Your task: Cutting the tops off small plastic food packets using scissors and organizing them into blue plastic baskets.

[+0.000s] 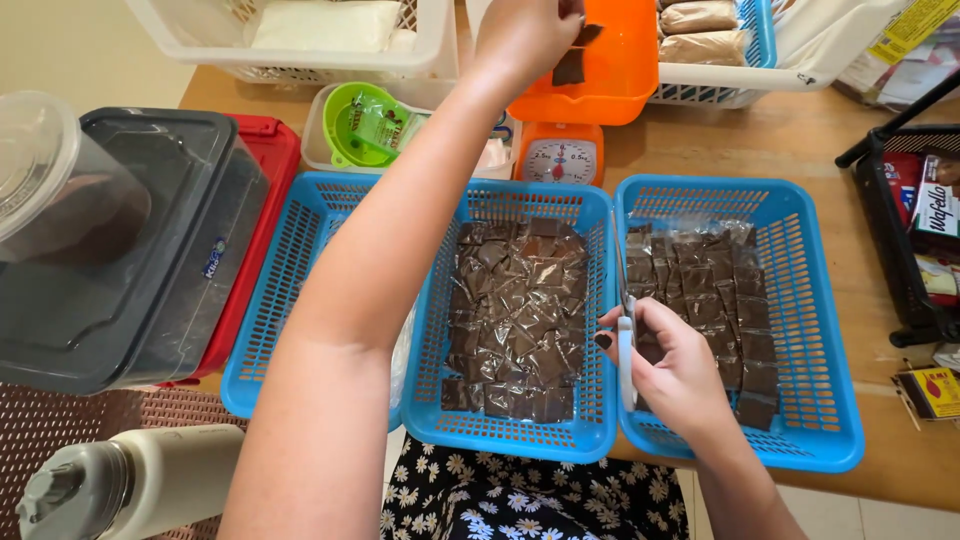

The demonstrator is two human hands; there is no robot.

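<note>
Three baskets [520,425] abreast, scale [560,155] behind them.

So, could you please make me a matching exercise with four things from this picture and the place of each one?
Things:
1. left hand
2. right hand
3. kitchen scale
4. bottle

Places:
A. at the bottom left corner of the picture
B. under the orange tray
C. at the rim between the middle blue basket and the right blue basket, holding scissors
D. raised over the orange tray, holding a small dark packet

Pairs: 1-D, 2-C, 3-B, 4-A
</note>
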